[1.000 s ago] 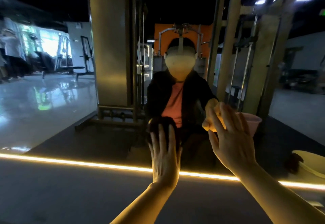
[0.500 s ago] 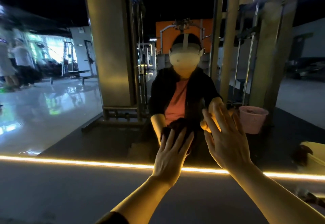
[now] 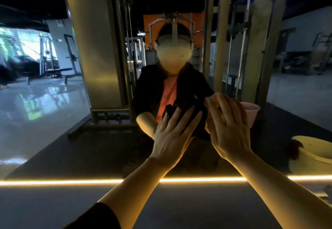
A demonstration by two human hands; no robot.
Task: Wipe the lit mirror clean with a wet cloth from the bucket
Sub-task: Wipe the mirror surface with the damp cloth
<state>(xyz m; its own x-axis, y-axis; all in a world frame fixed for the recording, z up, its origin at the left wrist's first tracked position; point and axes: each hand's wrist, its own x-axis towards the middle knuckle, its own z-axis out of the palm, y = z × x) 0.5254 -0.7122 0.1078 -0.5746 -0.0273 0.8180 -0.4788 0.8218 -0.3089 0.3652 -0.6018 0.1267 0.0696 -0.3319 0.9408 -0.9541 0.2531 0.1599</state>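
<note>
Mirror glass stands upright straight ahead and fills most of the view, its long axis running left to right, with a glowing yellow light strip along its bottom edge. Its surface is dark and glossy and reflects a gym floor, metal machine frames and the person facing it in a black jacket over an orange shirt. A dark cloth lies bunched against the glass at chest height in the reflection, its folds showing above and between the fingers that cover it; whether it is wet cannot be told.

Pressing that cloth flat against the mirror is the left hand, its fingers straight and spread, pointing up and to the right. The right hand is just beside it, also flat with fingers straight and close together, laid palm-first on the bare glass and holding nothing; its reflection meets it at the fingertips. A pale bucket sits low at the right edge with something dark hanging over its rim, and a pink basket appears in the reflection behind the right hand.
</note>
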